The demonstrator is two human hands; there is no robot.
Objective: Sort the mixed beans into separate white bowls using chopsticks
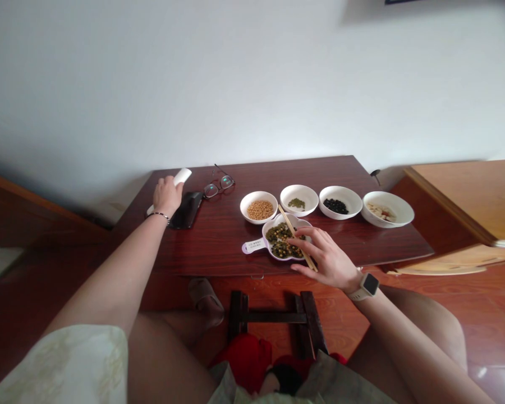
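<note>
Chopsticks, wooden (287, 220), light, slippery, best held near the upper end: pinched in right hand (325, 259) above mixed beans (280, 240) in white lobed dish (255, 246); left hand (167, 197) closed around white cylinder (182, 177)

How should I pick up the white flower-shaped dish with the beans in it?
Probably grip the white flower-shaped dish's flat white handle from the left: it sticks out clear of the beans, while the right hand and wooden chopsticks sit over the other side.
</note>
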